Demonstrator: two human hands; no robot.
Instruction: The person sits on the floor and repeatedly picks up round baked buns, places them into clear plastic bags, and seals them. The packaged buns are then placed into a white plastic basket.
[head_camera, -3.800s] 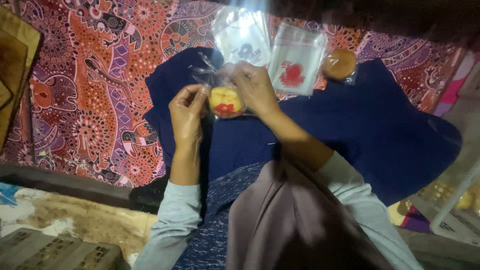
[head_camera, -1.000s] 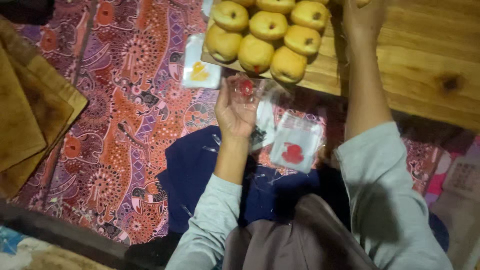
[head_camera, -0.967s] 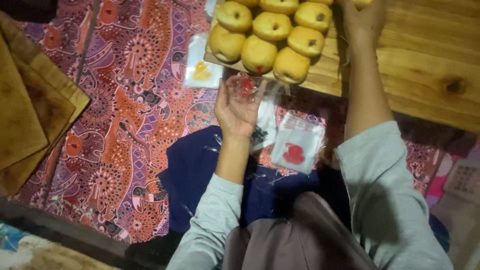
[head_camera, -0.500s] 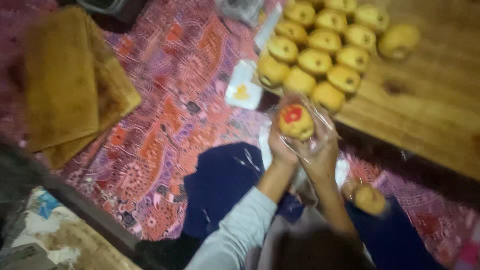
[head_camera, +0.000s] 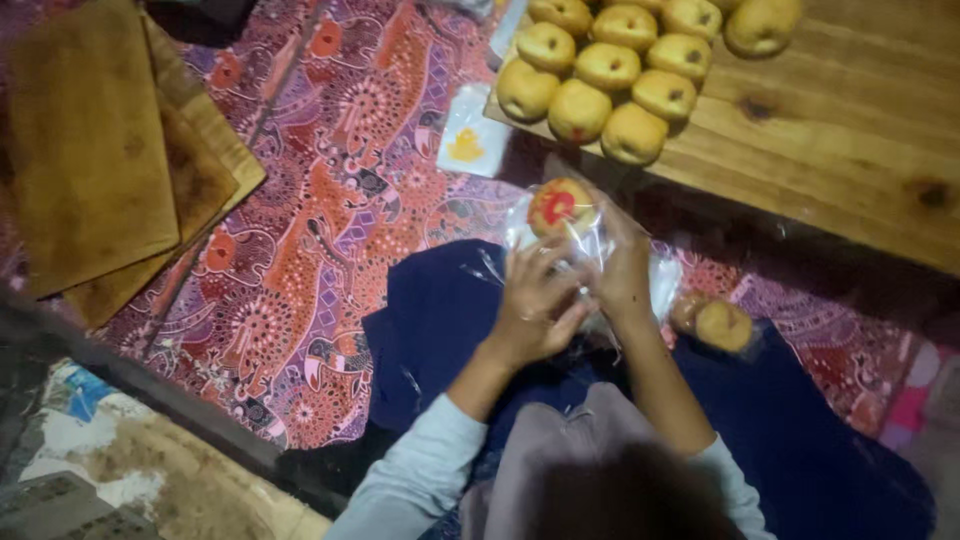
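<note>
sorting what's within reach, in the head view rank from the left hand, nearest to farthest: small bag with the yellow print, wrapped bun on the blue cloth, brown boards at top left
From the left hand:
1. Wrapped round yellow bun on the blue cloth, to the right.
2. Small clear plastic bag with a yellow print, on the patterned red cloth, above; nearly as close.
3. Stacked brown flat boards, far at upper left.

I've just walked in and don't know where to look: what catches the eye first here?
Both hands, the left hand and right hand, meet at centre over a dark blue cloth, holding a bun in a clear bag with a red mark. Above, rows of golden buns sit on a wooden board, over a red patterned cloth.
</note>
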